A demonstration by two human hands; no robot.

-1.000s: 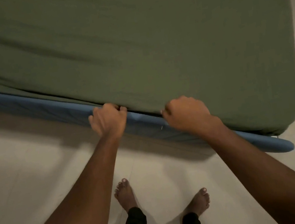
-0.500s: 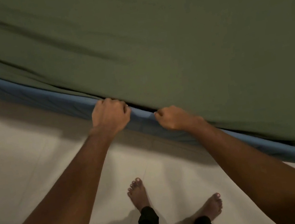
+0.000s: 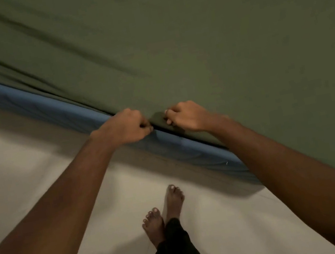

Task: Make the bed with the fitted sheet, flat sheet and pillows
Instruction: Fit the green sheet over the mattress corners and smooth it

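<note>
In the head view, the hands are seen far closer together than half a second ago, and the feet point(image 3: 158, 218) are now crossed on the floor point(image 3: 23, 163). The green sheet point(image 3: 192, 44), spread over the blue mattress point(image 3: 29, 99), is cut off far and right, and the fingertips are blurred. Its near hem is gripped by the left hand point(image 3: 126, 126) and the right hand point(image 3: 185, 117), both tightly curled.

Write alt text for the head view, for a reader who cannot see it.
The left hand and right hand grip the edge of a green sheet close together, along the side of a blue mattress. The sheet covers its top, creased toward the left; below, the person's bare feet stand on a pale floor.
</note>
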